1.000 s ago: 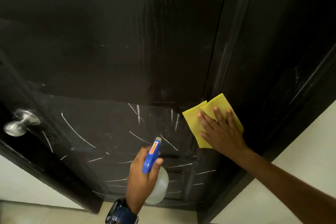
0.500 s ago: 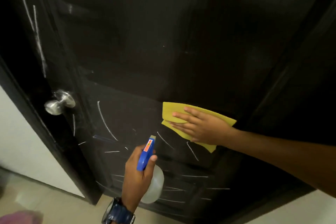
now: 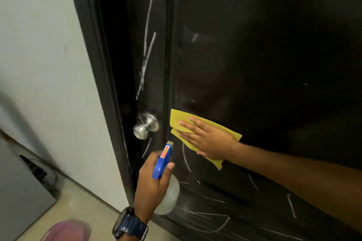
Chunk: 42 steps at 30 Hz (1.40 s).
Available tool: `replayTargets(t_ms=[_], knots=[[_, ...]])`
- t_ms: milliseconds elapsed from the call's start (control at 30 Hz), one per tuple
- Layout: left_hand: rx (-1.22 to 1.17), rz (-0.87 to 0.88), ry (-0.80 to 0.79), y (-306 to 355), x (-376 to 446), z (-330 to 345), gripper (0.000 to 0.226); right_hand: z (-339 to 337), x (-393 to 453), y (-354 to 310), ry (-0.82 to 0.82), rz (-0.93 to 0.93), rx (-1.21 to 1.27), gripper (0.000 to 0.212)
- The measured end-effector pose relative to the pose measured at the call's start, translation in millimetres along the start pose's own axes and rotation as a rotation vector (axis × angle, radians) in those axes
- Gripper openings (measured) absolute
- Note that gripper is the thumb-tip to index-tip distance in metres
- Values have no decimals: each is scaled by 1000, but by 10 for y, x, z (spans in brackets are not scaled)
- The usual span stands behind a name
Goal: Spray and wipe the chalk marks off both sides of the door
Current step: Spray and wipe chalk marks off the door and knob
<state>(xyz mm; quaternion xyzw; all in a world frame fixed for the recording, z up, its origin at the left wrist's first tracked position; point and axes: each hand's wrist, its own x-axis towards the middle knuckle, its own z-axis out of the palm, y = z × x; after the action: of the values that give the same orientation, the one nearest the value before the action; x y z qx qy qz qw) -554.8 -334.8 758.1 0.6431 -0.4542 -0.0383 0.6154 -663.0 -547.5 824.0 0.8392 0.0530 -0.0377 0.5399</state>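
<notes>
The dark door [image 3: 254, 55] is filling most of the view, and its silver knob [image 3: 146, 125] is serving as the landmark here. White chalk marks [image 3: 147, 45] are running in long streaks up the door's stile above the knob, and more are scattered across the lower panel, below and to the right of the knob. Just right of the knob, the right hand [image 3: 207, 139] is pressing a folded yellow cloth [image 3: 177, 118] flat against the door, fingers straight and spread, pointing toward the knob. Below the knob, the left hand [image 3: 151, 184] is gripping a spray bottle [image 3: 163, 159], fingers curled round its blue trigger head, thumb lying along the side, nozzle aiming up at the door; the translucent body is hanging under the hand. A dark wristwatch [image 3: 129, 225] is sitting on that wrist. Left of the knob a pale wall [image 3: 39, 45] is standing beside the door frame [image 3: 94, 45].
</notes>
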Motion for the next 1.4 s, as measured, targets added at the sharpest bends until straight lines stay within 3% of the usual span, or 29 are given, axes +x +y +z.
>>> replayTargets(t_ms=[167, 333, 500, 667, 800, 967, 1067, 1167, 1267, 1400], knots=[[-54, 40, -73, -399, 559, -345, 52, -51, 584, -25, -47, 11, 19, 89], [-76, 78, -170, -546, 909, -492, 57, -123, 583, -28, -103, -3, 64, 70], [-137, 91, -219, -481, 957, -533, 46, -308, 462, 215, -73, 231, 115, 72], [-183, 97, -246, -329, 974, -544, 35, -738, 391, 1169, 2, 452, 13, 78], [-202, 104, -252, -271, 1029, -525, 52, -1204, 304, 2298, 83, 506, -62, 82], [-184, 110, -212, -172, 1111, -512, 46, -1589, 203, 3039, 10, 536, -119, 90], [-164, 143, -187, -71, 1169, -524, 31, -1559, 248, 2891, 32, 617, -135, 88], [-184, 138, -160, -40, 1205, -529, 42, -1329, 302, 2477, 100, 652, -108, 89], [-216, 165, -124, -13, 1232, -583, 46, -919, 332, 1690, 86, 483, -13, 92], [-207, 174, -90, 5, 1276, -678, 43, -621, 328, 930, -74, 259, 63, 86]])
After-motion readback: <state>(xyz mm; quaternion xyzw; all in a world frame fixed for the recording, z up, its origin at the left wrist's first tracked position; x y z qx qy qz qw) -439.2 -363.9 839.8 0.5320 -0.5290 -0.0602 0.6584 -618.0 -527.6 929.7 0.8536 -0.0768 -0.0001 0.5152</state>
